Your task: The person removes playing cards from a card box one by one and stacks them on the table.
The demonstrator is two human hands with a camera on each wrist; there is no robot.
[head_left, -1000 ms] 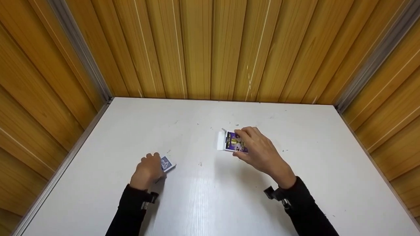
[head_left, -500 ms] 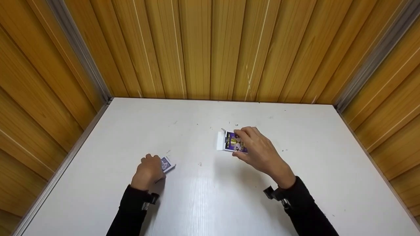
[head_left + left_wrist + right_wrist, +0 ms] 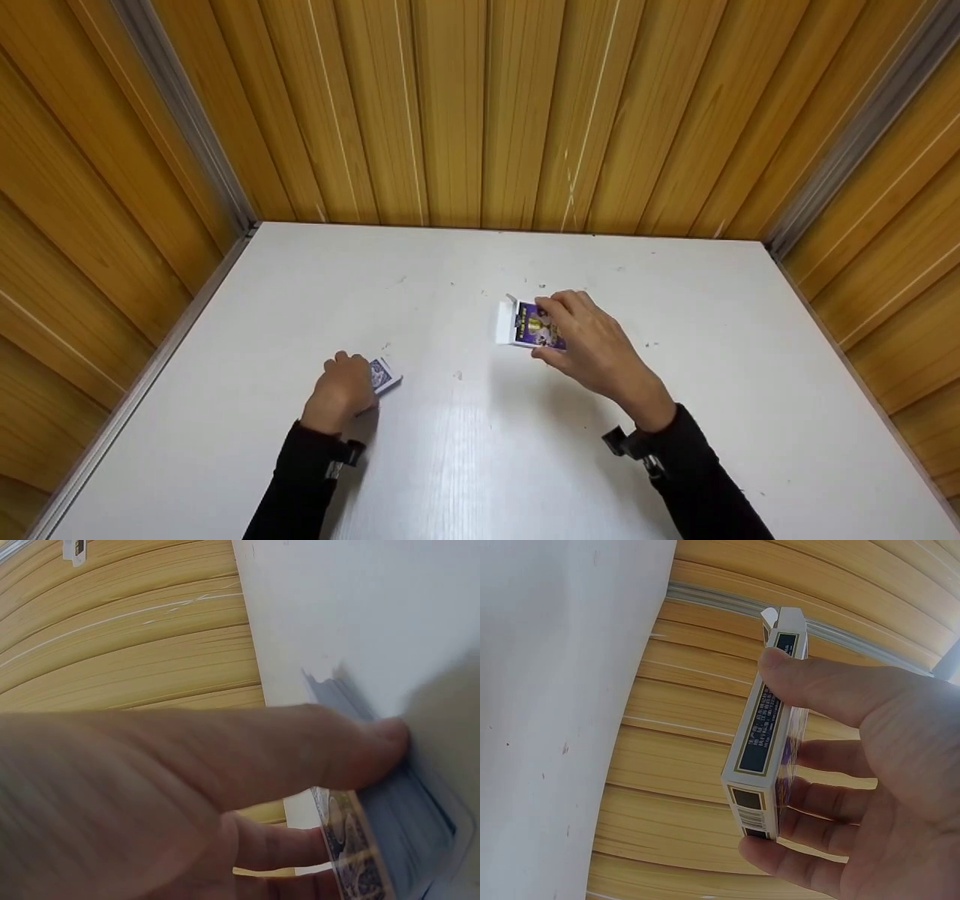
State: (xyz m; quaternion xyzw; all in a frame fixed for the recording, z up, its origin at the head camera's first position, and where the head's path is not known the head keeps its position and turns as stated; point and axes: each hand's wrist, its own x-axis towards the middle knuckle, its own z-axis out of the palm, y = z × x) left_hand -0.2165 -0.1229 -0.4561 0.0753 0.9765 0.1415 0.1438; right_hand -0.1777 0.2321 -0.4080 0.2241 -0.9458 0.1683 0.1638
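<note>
My left hand (image 3: pixel 341 394) grips a deck of playing cards (image 3: pixel 381 375) with a blue patterned back, low over the left part of the table. In the left wrist view the thumb lies along one side of the deck (image 3: pixel 409 829), whose card edges look slightly uneven, and fingers hold the other side. Right of centre, my right hand (image 3: pixel 596 349) holds a purple and white card box (image 3: pixel 538 326) above the table, its flap end pointing left with the flap open. In the right wrist view the thumb presses the box's (image 3: pixel 757 731) narrow printed side; fingers support it opposite. The box's inside is hidden.
Both hands are over a white table (image 3: pixel 450 480) with small dark specks and scuffs. Wood-patterned panels (image 3: pixel 450 112) stand along its back and sides, with grey metal strips (image 3: pixel 187 112) at the corners.
</note>
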